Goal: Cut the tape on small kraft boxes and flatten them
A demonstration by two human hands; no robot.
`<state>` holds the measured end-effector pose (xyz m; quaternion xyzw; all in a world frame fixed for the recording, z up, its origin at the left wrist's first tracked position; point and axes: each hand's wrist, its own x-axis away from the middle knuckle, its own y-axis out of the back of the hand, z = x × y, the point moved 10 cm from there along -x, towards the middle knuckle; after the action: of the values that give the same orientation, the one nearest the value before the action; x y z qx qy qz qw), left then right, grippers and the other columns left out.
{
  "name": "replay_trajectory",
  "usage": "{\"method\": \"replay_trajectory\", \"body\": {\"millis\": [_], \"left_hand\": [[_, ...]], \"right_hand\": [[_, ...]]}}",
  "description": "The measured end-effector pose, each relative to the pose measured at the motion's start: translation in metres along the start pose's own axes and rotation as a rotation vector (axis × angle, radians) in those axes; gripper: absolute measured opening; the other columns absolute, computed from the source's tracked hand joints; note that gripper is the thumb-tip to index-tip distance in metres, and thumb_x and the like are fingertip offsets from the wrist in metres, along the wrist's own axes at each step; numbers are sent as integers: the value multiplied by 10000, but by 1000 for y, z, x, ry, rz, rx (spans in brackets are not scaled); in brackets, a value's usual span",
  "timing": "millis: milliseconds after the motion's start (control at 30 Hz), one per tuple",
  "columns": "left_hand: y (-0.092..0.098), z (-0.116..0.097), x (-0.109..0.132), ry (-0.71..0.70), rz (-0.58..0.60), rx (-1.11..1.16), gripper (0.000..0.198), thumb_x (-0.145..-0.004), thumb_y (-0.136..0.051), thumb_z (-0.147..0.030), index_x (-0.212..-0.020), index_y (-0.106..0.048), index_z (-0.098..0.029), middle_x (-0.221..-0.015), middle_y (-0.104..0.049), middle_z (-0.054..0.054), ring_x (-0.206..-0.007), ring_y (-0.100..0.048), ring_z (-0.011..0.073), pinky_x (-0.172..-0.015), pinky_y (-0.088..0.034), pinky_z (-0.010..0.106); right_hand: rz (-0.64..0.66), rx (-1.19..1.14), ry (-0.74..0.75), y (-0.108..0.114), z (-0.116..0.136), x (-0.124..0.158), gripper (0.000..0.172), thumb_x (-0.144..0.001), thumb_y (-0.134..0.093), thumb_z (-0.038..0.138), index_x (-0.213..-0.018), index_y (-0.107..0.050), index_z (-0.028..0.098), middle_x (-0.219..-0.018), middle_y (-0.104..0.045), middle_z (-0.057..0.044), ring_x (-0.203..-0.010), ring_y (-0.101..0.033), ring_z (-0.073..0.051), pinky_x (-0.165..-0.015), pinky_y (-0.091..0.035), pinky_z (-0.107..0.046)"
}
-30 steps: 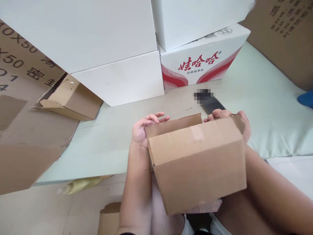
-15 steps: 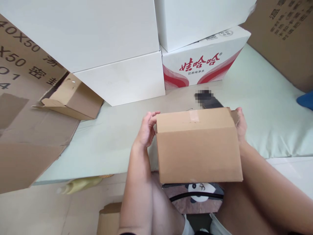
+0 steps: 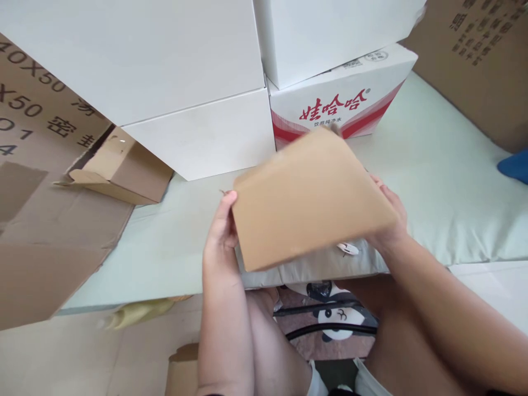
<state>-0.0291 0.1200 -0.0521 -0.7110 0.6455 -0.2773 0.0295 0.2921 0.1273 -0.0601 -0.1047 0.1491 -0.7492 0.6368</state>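
A brown cardboard box [image 3: 309,201] is tilted up in the air, one broad plain face towards me and its right side blurred by motion. At its left edge my left hand [image 3: 223,223] grips the side, the thumb at the upper left corner. My right hand [image 3: 390,212] holds the right side, its fingers partly behind the cardboard. Below the box a small white object [image 3: 348,248] lies on the pale green padded surface [image 3: 173,242]; its kind I cannot make out.
Stacked white boxes [image 3: 198,140] stand behind, beside a red-and-white water carton [image 3: 342,104]. A small open cardboard box [image 3: 132,165] and large cardboard [image 3: 61,220] are at the left. Another big carton [image 3: 474,71] rises at the right, near a blue object [image 3: 513,168].
The box has been lifted away from my lap and turned, its right side swung upward and away. Both hands moved with it. The white object below it has come into view.
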Motion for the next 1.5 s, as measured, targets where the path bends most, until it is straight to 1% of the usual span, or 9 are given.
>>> {"method": "replay_trajectory", "body": {"millis": [167, 467, 600, 800, 1000, 1133, 1233, 1400, 1500], "left_hand": [[9, -2, -5, -30, -39, 129, 528, -717, -800, -582, -1079, -677, -218, -964, -769, 76, -991, -727, 309, -777, -593, 373], [4, 6, -13, -86, -79, 8, 539, -752, -772, -599, -1116, -690, -210, -930, -735, 90, -980, -718, 301, -822, -607, 417], [4, 5, -13, -103, -83, 43, 507, -752, -782, -589, -1078, -706, -207, -939, -744, 96, -990, -721, 308, -810, -603, 401], [5, -12, -12, -216, -53, 223, 430, -770, -731, -586, -1025, -725, -241, -989, -772, 54, -1076, -706, 299, -837, -586, 372], [13, -23, -12, -343, -96, 245, 443, -806, -619, -622, -1046, -733, -267, -1127, -770, 47, -1124, -694, 319, -824, -580, 404], [14, -17, -12, -288, -114, 249, 436, -794, -632, -629, -1029, -735, -276, -1119, -772, 42, -1135, -687, 325, -845, -577, 414], [13, -14, -13, -258, -107, 260, 434, -772, -668, -622, -1007, -732, -263, -1057, -780, 51, -1106, -696, 330, -841, -576, 417], [8, -7, -17, -235, -99, 288, 414, -760, -711, -576, -1021, -724, -253, -1049, -779, 56, -1097, -701, 301, -887, -572, 388], [3, -4, -19, -248, -106, 298, 419, -774, -708, -559, -1053, -719, -248, -1088, -774, 60, -1105, -701, 282, -902, -567, 365]], "right_hand": [[231, 239, 96, -25, -8, 10, 556, -800, -675, 675, -1228, -523, 354, -1361, -593, -37, -1285, -572, -263, -1089, -478, -479], [237, 499, 231, -21, -8, 18, 802, -829, -747, 526, -1469, -313, 314, -1462, -451, -123, -1352, -507, -296, -1169, -433, -522], [234, 452, 226, -23, -8, 17, 742, -840, -731, 525, -1436, -334, 329, -1430, -474, -109, -1309, -539, -283, -1129, -473, -506], [166, 498, 134, -17, -8, 13, 405, -957, -503, 544, -1286, -456, 313, -1366, -555, -101, -1166, -635, -258, -964, -533, -461], [710, 1281, 132, -63, -34, 43, 252, -821, -688, 404, -985, -651, 215, -1024, -674, -119, -1012, -620, -326, -923, -476, -493], [779, 1514, 112, -64, -43, 48, 97, -858, -635, 307, -869, -640, 211, -942, -681, -125, -955, -616, -317, -820, -453, -428], [649, 1312, 29, -57, -36, 38, 136, -902, -568, 334, -819, -559, 226, -754, -653, -63, -729, -593, -234, -675, -419, -357], [402, 317, -188, -50, -18, 31, 407, -903, -575, 653, -892, -503, 252, -746, -681, 0, -606, -619, -168, -566, -475, -303], [393, 35, -267, -54, -14, 39, 502, -807, -697, 704, -925, -501, 256, -755, -707, 10, -557, -639, -153, -533, -503, -290]]}}
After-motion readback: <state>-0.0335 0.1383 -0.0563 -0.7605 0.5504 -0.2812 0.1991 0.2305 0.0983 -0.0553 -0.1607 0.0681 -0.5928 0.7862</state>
